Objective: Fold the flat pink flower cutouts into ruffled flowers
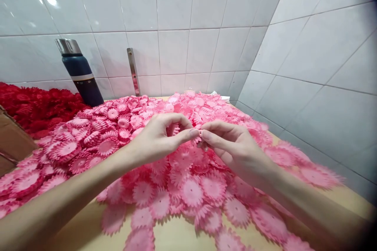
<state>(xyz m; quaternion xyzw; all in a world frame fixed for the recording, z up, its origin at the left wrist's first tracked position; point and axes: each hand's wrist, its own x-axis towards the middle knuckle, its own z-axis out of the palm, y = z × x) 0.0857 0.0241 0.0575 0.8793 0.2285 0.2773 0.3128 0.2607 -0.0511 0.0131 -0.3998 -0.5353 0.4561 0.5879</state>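
Thumb and fingers of my left hand (165, 135) are pinched together over the middle of the pile. My right hand (232, 143) pinches from the other side, its fingertips almost touching the left ones. Between them is a small pink flower piece (198, 139), mostly covered by the fingers. Below and around both hands lie many loose pink petal discs (192, 191), round with jagged edges and a tiny hole in the centre. To the left, thicker pink flower pieces (107, 146) are heaped up.
A dark blue bottle (84, 76) with a steel cap stands at the back left. Behind it is a heap of red flower pieces (38, 108), beside a cardboard box (14, 143). A metal strip (133, 71) leans on the tiled wall (173, 4). The tabletop (173, 235) is light yellow.
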